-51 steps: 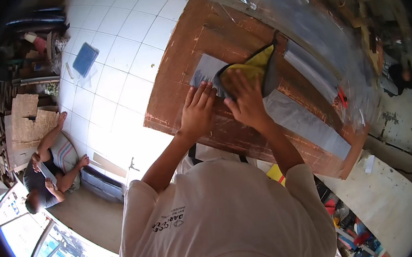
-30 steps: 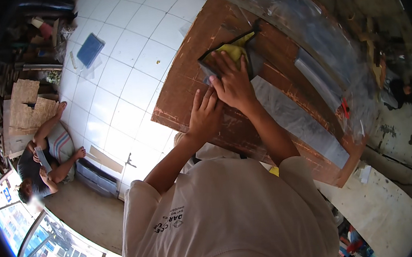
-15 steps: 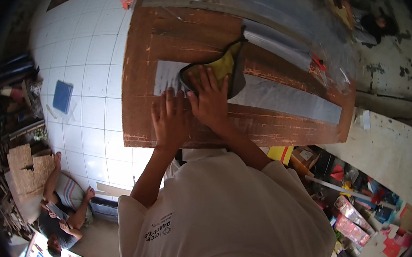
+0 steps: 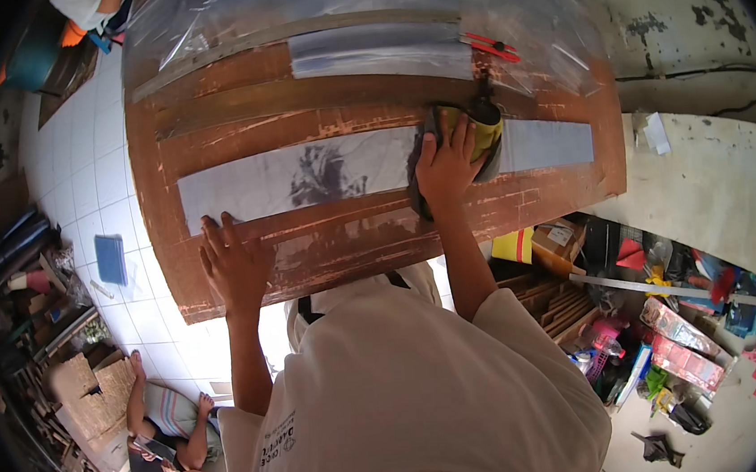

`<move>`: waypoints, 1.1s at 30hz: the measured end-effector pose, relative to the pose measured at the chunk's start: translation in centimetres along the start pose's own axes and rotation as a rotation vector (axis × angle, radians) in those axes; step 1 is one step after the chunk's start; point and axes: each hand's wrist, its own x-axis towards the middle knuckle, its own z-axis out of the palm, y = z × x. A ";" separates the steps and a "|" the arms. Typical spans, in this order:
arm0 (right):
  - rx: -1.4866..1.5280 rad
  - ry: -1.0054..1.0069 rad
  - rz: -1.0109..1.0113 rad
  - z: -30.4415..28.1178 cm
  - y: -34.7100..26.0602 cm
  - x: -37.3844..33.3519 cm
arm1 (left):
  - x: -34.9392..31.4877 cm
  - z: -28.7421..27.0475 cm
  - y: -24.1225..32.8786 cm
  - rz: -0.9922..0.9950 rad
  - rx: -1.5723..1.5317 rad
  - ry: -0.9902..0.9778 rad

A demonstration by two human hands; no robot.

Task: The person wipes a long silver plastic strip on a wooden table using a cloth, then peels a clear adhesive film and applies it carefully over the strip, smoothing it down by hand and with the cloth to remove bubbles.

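A long grey strip (image 4: 243,183) lies across the brown board (image 4: 324,241) in front of me, with dark, wet-looking smudges on its middle. Toward the strip's right part, my right hand (image 4: 446,174) is closed on a yellow-and-black cloth (image 4: 486,132) and presses it down; the palm's underside is hidden. My left hand (image 4: 235,262) lies flat with fingers apart at the strip's near left edge, holding nothing. Beyond a dark brown band on the board sits a shorter stack of grey strips (image 4: 380,54), and a red cutter knife (image 4: 492,46) is beside its right end.
Clear plastic sheeting (image 4: 224,16) covers the board's far side. To the right are a pale bench top (image 4: 705,171) and cluttered packages (image 4: 686,362). A person (image 4: 168,461) sits at lower left near torn cardboard (image 4: 95,396). A blue flat object (image 4: 110,259) rests on the tiled floor.
My right hand has slid the cloth rightward along the strip, uncovering the dark smudges. My left hand has moved apart to the strip's left end. The whole view has turned.
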 end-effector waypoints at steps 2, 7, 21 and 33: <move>0.002 0.015 0.064 0.2 2.7 1.6 | 0.1 0.4 0.5 0.023 0.013 0.041; -0.029 0.077 0.250 0.0 7.8 4.5 | 0.5 0.2 2.2 -0.075 -0.043 0.058; -0.055 0.087 0.626 2.7 27.9 14.1 | 0.8 2.2 2.5 -0.252 -0.081 -0.044; -0.107 0.658 0.912 -3.0 42.1 18.5 | 1.1 0.8 3.3 -0.285 -0.100 -0.065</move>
